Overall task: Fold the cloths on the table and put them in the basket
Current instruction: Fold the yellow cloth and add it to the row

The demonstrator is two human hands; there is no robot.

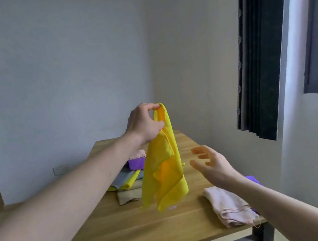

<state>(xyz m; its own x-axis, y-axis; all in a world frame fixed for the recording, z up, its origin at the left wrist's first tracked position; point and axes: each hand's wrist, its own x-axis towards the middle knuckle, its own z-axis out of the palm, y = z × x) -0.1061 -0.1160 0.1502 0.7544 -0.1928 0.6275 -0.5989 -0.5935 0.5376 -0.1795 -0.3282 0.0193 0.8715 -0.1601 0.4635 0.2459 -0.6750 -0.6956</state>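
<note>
My left hand (146, 122) pinches the top edge of the yellow cloth (164, 167) between thumb and fingers, so it hangs bunched above the wooden surface (113, 231), its lowest corner just clear of the wood. My right hand (211, 164) is open, fingers spread, just beside the hanging cloth and holding nothing. I judge the risk to be a poor catch: the cloth hangs folded over itself, so I could grab an inner layer instead of a true corner and spread it crooked. The pinch is also slight, and a tug might pull it free. Behind the cloth lies a pile of cloths (131, 179), grey, yellow, tan and purple. A pink cloth (228, 207) lies near the right edge, under my forearm. I cannot see the basket.
</note>
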